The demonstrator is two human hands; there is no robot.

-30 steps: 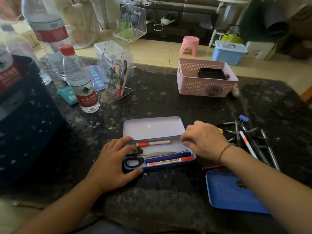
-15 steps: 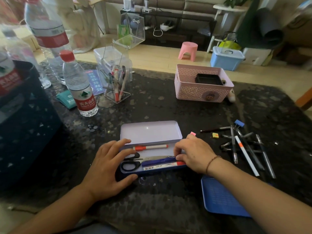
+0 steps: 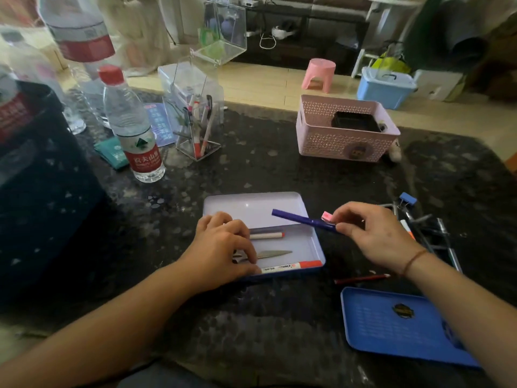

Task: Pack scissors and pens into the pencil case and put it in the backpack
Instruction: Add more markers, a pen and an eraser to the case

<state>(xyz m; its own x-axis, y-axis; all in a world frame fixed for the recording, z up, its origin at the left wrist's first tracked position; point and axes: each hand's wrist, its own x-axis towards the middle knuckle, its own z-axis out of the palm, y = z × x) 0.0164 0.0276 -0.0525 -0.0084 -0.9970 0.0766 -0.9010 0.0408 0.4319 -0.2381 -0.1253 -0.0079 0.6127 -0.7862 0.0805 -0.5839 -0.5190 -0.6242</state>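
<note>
On the desk [image 3: 279, 175], near its front edge, the open case [image 3: 313, 245] already holds the scissors [image 3: 272, 254], a red-capped marker [image 3: 291, 266] along its near wall and another pen [image 3: 265, 235] toward the hinge. So packing looks well under way but not finished.

The left hand [image 3: 221, 247] rests over the left end of the case, fingers curled down on the scissors' handles, which it hides; only the blades show to its right.

The right hand [image 3: 375, 233] hangs just right of the case, above the desk, pinching the end of a blue pen [image 3: 303, 219] together with a small pink piece, perhaps an eraser [image 3: 326, 217]. The pen slants left over the raised lid [image 3: 251, 208], clear of the tray and touching nothing inside.

Beyond that hand, toward the right edge, loose pens [image 3: 436, 233] lie in a heap, well apart from the case.

Left to do, I judge: lay in the blue pen, maybe some loose ones, shut the lid, carry the case to the backpack. A dark bulk at the left edge may be the backpack; I cannot tell.
</note>
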